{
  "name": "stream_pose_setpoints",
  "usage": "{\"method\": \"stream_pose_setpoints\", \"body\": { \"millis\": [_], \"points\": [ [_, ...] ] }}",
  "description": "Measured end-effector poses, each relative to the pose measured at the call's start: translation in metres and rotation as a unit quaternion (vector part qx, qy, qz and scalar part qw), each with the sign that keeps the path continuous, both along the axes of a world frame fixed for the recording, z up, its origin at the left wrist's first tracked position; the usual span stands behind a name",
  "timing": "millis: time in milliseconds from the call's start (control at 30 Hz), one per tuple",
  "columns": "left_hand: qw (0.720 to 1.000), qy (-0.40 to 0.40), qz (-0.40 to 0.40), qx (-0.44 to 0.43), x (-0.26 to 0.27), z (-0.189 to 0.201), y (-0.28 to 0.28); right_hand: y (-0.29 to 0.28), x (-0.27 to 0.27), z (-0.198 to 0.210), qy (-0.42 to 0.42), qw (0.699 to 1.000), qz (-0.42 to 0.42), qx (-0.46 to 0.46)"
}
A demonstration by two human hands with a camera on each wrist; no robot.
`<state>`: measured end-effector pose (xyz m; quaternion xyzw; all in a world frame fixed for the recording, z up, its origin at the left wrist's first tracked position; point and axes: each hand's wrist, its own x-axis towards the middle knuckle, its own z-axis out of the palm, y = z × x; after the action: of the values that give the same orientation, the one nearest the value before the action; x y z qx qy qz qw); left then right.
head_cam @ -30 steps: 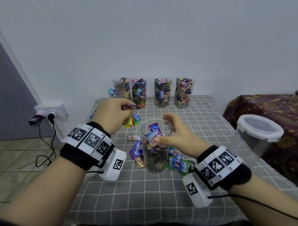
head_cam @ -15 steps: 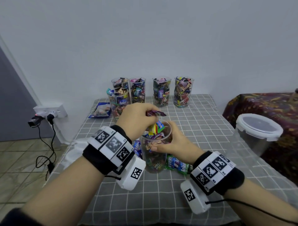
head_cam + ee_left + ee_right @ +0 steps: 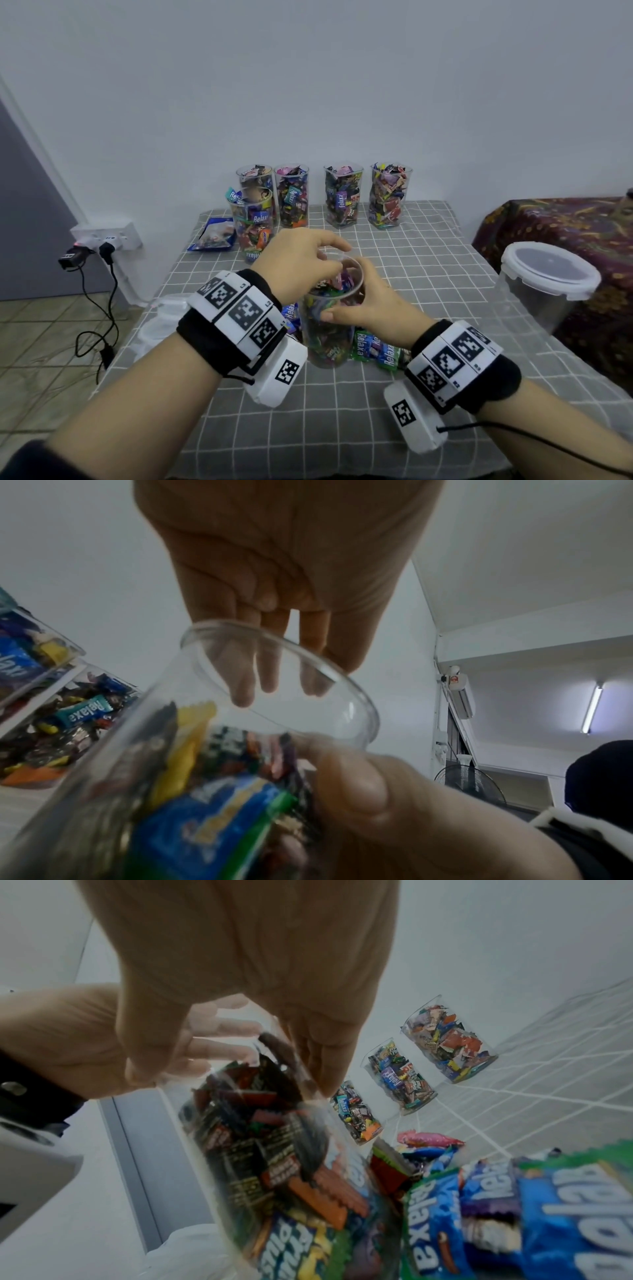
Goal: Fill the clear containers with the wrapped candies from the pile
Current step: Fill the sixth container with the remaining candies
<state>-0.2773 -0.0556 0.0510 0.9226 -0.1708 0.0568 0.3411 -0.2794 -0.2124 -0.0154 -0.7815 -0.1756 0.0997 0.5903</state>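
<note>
Left hand (image 3: 301, 253) fingers straight, pointing down; right hand (image 3: 366, 301) curled, gripping.

Tall clear smooth plastic cup (image 3: 329, 329) (glossy rim beneath the fingertips); shiny crinkled foil candy wrappers (image 3: 373, 349); matt grey checked cloth (image 3: 342, 411).

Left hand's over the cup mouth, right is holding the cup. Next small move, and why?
Probably lift the left hand clear and reach for another candy from the pile. Its fingers are straight, hold nothing and hang inside the rim of the cup, which the right hand grips and which has room near the top.
</note>
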Motion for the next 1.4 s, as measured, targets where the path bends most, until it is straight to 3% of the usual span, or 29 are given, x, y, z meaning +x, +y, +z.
{"method": "stream_pose_setpoints", "body": {
  "millis": [167,300,433,567,700,833,1167,1400],
  "points": [
    [0.992,-0.068,0.059,-0.092,0.007,-0.002,0.010,-0.008,0.004,0.004,-0.010,0.996,0.017,-0.083],
    [0.985,-0.038,0.095,-0.140,0.021,-0.008,0.031,-0.024,0.010,0.013,-0.031,0.973,0.067,-0.218],
    [0.991,0.014,0.118,-0.055,0.039,-0.029,0.048,-0.041,0.020,0.009,-0.063,0.904,0.058,-0.418],
    [0.984,0.086,0.115,0.103,0.053,-0.054,0.054,-0.050,0.021,0.005,-0.027,0.848,0.072,-0.525],
    [0.958,0.180,0.056,0.216,0.056,-0.076,0.048,-0.045,0.018,-0.010,-0.024,0.829,0.103,-0.549],
    [0.930,0.234,0.014,0.285,0.050,-0.093,0.040,-0.035,0.018,-0.027,-0.094,0.803,0.129,-0.574],
    [0.914,0.181,0.011,0.362,0.034,-0.090,0.026,-0.025,0.019,-0.029,-0.137,0.785,0.112,-0.594],
    [0.931,0.138,0.035,0.337,0.023,-0.088,0.022,-0.023,0.018,-0.027,-0.135,0.799,0.112,-0.575]
  ]
}}
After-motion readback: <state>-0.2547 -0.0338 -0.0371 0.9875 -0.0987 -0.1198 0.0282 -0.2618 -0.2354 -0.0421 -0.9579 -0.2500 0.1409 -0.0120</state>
